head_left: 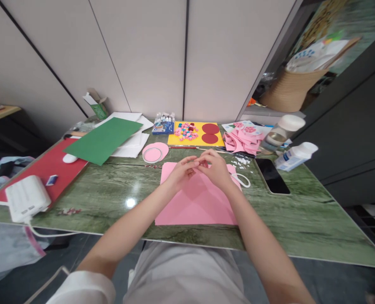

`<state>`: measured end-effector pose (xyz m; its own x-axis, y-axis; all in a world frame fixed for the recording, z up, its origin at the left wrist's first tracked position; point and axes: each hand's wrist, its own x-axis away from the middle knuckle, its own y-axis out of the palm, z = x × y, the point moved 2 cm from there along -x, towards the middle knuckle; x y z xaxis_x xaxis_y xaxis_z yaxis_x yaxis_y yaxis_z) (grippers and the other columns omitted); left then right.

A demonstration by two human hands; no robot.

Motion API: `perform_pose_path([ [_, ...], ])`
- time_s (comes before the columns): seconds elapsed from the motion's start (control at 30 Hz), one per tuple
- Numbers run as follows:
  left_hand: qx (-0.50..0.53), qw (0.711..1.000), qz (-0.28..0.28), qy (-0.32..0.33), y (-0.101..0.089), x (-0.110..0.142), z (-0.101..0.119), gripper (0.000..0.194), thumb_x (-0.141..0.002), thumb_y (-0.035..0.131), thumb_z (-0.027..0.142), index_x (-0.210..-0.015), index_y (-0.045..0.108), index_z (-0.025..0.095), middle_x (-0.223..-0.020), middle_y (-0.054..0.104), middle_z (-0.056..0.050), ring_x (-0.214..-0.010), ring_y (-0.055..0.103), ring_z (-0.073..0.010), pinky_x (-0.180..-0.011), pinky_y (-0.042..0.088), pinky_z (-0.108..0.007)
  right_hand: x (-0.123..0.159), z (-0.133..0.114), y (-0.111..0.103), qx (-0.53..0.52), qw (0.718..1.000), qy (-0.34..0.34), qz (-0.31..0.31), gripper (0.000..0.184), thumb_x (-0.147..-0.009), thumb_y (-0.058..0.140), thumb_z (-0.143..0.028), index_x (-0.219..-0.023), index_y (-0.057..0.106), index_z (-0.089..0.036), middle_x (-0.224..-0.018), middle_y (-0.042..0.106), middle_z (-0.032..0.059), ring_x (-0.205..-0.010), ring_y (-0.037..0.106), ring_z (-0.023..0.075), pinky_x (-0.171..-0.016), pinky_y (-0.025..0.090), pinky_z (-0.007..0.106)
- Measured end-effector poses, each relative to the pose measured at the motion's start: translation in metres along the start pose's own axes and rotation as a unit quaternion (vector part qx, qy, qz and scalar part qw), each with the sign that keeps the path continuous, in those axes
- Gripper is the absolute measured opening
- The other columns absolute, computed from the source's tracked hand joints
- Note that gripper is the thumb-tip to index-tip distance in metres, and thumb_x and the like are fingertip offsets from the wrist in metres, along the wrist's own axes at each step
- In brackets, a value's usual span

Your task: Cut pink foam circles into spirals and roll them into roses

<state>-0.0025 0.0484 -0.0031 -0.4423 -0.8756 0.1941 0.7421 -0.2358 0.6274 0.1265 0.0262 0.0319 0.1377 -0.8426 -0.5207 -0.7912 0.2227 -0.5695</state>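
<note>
Both hands meet above a stack of pink paper (196, 202) on the green table. My left hand (184, 171) has its fingers curled, their tips against those of the other hand. My right hand (215, 166) is pinched, thumb to fingertips. Whatever lies between the fingertips is too small or hidden to name. White scissor handles (242, 180) stick out beside the right hand, at the edge of the pink paper. Beyond the hands lie a thin red stick (184, 147) and small white paper scraps (241, 161).
Yellow paper (196, 141) holds pompoms (185, 131) and two dark red circles (210, 138). A tape roll (152, 155) lies on a pink disc. Right: a phone (272, 176), a white bottle (296, 156), a jar (280, 135). Left: green paper (103, 139), red paper (59, 160), a power bank (27, 198).
</note>
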Motion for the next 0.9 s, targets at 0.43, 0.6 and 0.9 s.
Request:
perform_pose_path([
  [0.43, -0.011, 1.0, -0.024, 0.001, -0.0014, -0.0024, 0.0022, 0.027, -0.058, 0.069, 0.008, -0.083, 0.062, 0.017, -0.074, 0.064, 0.001, -0.069, 0.057, -0.0095, -0.065, 0.037, -0.022, 0.0001, 0.001, -0.0042, -0.023, 0.997, -0.009, -0.073, 0.011, -0.075, 0.061, -0.019, -0.084, 0.066, -0.022, -0.085, 0.055, 0.0016, -0.074, 0.053, 0.0135, -0.067, 0.042, 0.027],
  [0.6, -0.036, 0.998, -0.052, -0.002, -0.0043, -0.0036, 0.0044, 0.031, -0.055, 0.066, 0.003, -0.082, 0.063, 0.017, -0.069, 0.063, 0.001, -0.069, 0.058, -0.012, -0.064, 0.037, -0.024, 0.0017, -0.0001, -0.0064, -0.027, 0.993, -0.024, -0.114, 0.008, -0.078, 0.06, -0.024, -0.081, 0.067, -0.023, -0.084, 0.054, 0.0011, -0.073, 0.052, 0.0134, -0.066, 0.042, 0.027],
  [0.9, -0.011, 1.0, -0.023, 0.009, -0.0005, -0.0007, 0.0006, 0.029, -0.06, 0.071, 0.012, -0.087, 0.061, 0.016, -0.079, 0.064, 0.0, -0.072, 0.058, -0.0094, -0.069, 0.038, -0.023, -0.0003, 0.002, -0.0034, -0.017, 0.999, -0.005, -0.047, 0.008, -0.075, 0.061, -0.018, -0.08, 0.066, -0.022, -0.081, 0.05, 0.0004, -0.07, 0.05, 0.0122, -0.065, 0.042, 0.026],
])
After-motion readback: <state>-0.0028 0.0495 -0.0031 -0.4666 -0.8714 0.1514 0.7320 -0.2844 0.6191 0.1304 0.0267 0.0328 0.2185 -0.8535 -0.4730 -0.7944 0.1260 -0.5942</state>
